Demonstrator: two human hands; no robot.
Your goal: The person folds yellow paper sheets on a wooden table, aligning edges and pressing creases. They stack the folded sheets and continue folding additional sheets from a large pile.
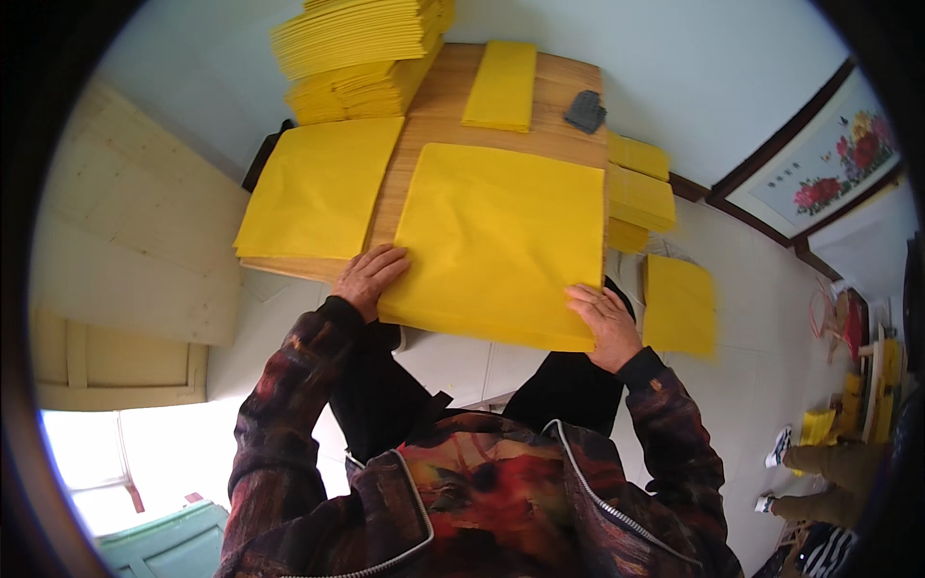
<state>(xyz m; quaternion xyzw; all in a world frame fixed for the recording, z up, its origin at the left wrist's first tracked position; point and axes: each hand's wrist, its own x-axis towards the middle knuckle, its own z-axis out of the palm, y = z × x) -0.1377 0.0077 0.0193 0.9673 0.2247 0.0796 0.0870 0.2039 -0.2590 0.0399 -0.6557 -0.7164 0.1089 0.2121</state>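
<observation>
A large yellow cloth-like sheet (501, 241) lies across the wooden table (559, 72), its near edge reaching past the table's front toward my lap. At its lower left side, my left hand (369, 279) holds the edge with fingers curled over the top. My right hand (605, 323) grips the lower right edge, fingers on the upper face. Both thumbs are mostly hidden. Soft creases run over the sheet's middle. Left of it rests a pile of flat yellow sheets (318, 188). Behind it lies a narrow folded yellow piece (501, 85).
Tall stacks of folded yellow pieces (356, 48) rise at the back left. A dark grey cloth item (585, 112) lies at the back right. More yellow bundles (641, 197) stand beside the table's right side. Another person's legs (819, 477) show at the far right.
</observation>
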